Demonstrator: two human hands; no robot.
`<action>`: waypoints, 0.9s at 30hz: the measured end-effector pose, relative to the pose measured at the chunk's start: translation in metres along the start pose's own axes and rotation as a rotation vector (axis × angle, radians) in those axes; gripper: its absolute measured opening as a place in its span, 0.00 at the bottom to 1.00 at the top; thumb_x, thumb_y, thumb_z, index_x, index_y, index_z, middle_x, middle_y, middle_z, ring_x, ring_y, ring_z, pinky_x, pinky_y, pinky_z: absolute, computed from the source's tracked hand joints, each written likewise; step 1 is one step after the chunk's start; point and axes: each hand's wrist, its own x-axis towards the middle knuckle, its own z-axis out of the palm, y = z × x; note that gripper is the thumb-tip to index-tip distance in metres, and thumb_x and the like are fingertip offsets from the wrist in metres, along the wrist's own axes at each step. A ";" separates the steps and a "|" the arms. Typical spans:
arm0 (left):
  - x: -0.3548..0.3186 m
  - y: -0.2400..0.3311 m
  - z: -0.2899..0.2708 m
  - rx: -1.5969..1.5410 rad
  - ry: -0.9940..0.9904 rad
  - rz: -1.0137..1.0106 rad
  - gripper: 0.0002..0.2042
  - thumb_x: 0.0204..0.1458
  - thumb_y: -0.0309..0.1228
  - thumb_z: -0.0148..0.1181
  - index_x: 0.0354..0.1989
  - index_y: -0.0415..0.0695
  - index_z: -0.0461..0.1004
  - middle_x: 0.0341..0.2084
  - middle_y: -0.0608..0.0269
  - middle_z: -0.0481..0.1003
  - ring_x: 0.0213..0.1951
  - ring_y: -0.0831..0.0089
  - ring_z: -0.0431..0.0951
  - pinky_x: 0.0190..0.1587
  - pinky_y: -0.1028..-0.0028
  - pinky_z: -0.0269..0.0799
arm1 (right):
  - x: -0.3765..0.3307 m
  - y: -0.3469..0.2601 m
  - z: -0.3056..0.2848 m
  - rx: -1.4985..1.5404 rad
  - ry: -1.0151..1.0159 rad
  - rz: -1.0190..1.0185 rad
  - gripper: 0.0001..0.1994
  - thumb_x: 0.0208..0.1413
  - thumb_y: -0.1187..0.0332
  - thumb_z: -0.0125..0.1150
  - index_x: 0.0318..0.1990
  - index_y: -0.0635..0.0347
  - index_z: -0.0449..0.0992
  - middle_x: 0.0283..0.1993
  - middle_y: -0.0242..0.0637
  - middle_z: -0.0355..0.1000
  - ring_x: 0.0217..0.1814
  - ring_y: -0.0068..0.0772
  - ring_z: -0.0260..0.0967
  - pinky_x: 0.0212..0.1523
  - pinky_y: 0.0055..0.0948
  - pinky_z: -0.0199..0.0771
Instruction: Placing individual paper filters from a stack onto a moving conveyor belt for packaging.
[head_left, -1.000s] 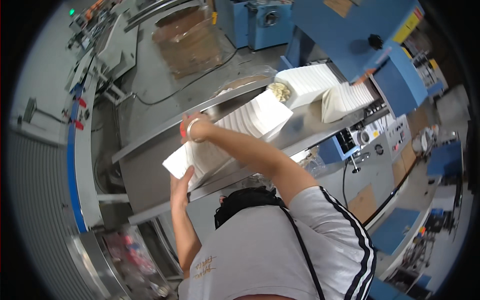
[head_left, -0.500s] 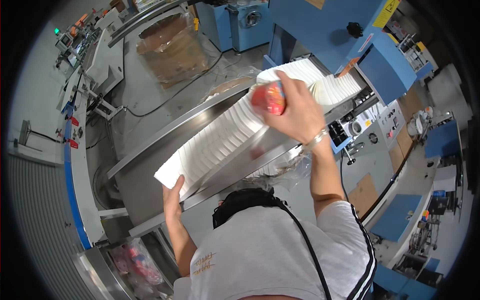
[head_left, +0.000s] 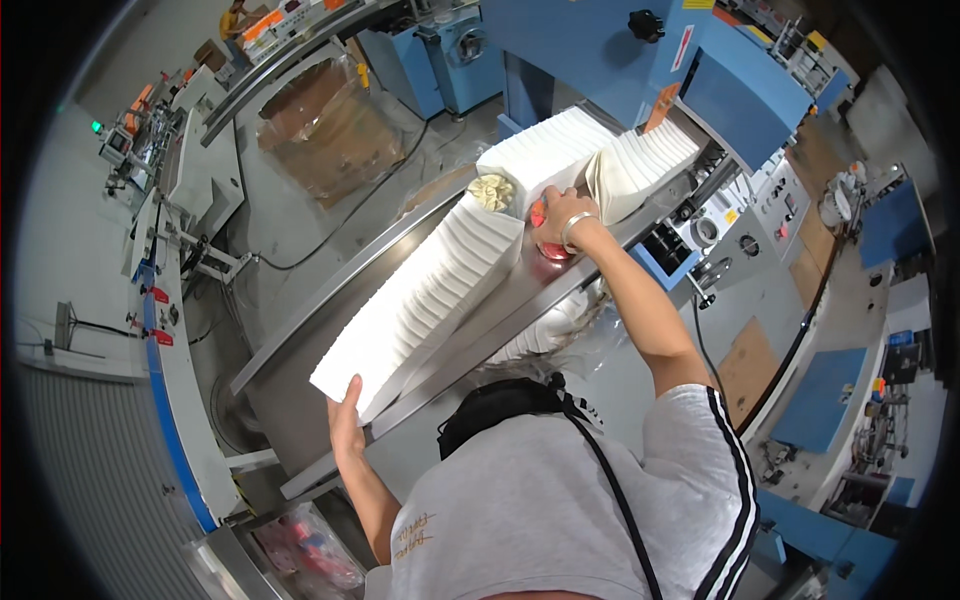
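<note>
A long row of white folded paper stacks [head_left: 420,305] lies along a metal trough [head_left: 300,405]. At its near left end my left hand [head_left: 347,418] grips the last stack, thumb on top, the other fingers partly hidden. My right hand [head_left: 568,217] is low in the trough beyond the row's far end, closed round a red object with coloured print [head_left: 538,213], mostly covered by the fingers. A red patch below it may be a reflection in the metal. Between this row and more white stacks [head_left: 550,145] sits a round, puckered cream bundle [head_left: 493,191].
A blue machine [head_left: 590,60] with a black knob stands over the trough's far end. White sheets fan out [head_left: 645,170] under it. A large cardboard box [head_left: 325,130] lined with plastic stands on the floor at far left. A control unit [head_left: 690,240] is at the right.
My right hand has lowered the red object from above the row into the trough, uncovering the cream bundle. My left hand stays at the row's near end. The view has shifted slightly.
</note>
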 end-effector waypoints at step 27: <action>-0.005 0.008 -0.007 0.039 -0.021 -0.014 0.43 0.45 0.40 0.66 0.64 0.34 0.47 0.61 0.49 0.57 0.63 0.62 0.54 0.64 0.69 0.46 | 0.038 -0.050 0.044 0.507 -0.088 -0.327 0.47 0.47 0.31 0.49 0.50 0.78 0.69 0.49 0.65 0.68 0.57 0.55 0.65 0.57 0.36 0.62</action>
